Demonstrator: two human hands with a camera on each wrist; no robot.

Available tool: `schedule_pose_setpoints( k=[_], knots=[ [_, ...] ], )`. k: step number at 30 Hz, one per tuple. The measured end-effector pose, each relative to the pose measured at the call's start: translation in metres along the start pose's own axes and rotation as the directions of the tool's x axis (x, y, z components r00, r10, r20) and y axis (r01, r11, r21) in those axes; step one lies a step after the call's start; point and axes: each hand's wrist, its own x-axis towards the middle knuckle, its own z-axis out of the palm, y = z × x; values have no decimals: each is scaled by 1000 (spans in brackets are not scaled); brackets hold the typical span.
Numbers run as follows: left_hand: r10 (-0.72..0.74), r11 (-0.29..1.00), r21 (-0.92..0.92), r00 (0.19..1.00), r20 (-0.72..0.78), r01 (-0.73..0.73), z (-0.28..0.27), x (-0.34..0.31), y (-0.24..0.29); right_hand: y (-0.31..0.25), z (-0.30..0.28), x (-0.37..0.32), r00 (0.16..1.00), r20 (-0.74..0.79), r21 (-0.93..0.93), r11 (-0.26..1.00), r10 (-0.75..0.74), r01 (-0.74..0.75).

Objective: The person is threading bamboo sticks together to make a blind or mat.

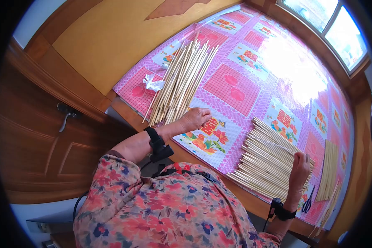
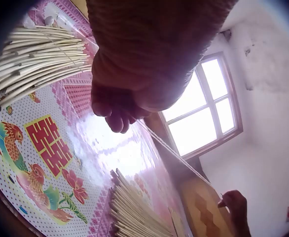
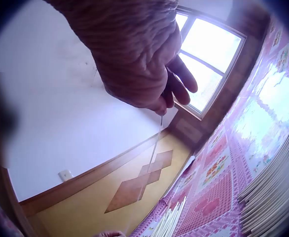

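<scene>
A pale doubled thread (image 2: 184, 162) runs taut between the two hands. My left hand (image 1: 194, 118) pinches one end with curled fingers, above the table near a loose bundle of thin stalks (image 1: 184, 76). On the other side my right hand (image 1: 300, 169) is raised over the right edge of a row of stalks (image 1: 260, 165) laid side by side. Its thumb and fingertips pinch the other end, where a short stretch looks dark and thin in the right wrist view; the other fingers are loosely bent.
A pink patterned tablecloth (image 1: 231, 89) covers the table. Dark-handled scissors (image 1: 307, 204) lie right of the row, near another flat bundle of stalks (image 1: 328, 169). Crumpled white plastic (image 1: 153, 84) lies beside the left bundle. A window (image 1: 343, 29) stands beyond the table, a brown door (image 1: 49, 140) at left.
</scene>
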Motion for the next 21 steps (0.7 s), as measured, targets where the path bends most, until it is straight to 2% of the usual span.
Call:
schedule_pose_setpoints(
  k=[2,4,5,7,9,10,11,14,18,20,21],
  knots=[
    [37,999,27,998,-60,-35,-17,0,-6,22,-1,-7,1000,-15,-57,998,6,-7],
    [71,996,66,988,-137,-62,-34,2,-15,48,-2,-16,987,-55,-77,985,152,-156],
    [108,994,46,977,-182,-101,-40,6,-23,60,-4,-20,987,-57,-75,985,149,-153],
    [64,998,0,983,-175,-65,-57,1,-8,85,-10,-27,983,-66,-115,978,170,-177],
    [88,996,34,981,-171,-84,-69,3,-6,109,-15,-38,985,-73,-145,976,155,-165],
    [137,990,65,974,-183,-127,-73,7,-12,119,-18,-44,976,-66,-172,961,209,-218],
    [121,991,80,974,-192,-108,-77,7,-9,129,-22,-50,963,-59,-200,942,264,-271],
    [75,996,-26,987,-142,-80,-89,8,-3,158,-36,-70,949,-57,-225,922,311,-315],
    [71,997,-10,995,-66,-72,-92,19,-14,180,-50,-94,938,-35,-274,899,346,-342],
    [-56,996,-67,998,23,58,-86,24,-10,181,-54,-100,934,-40,-281,893,355,-352],
    [-54,996,-68,998,30,56,-83,28,-12,175,-57,-101,916,-31,-303,870,400,-389]
  ],
)
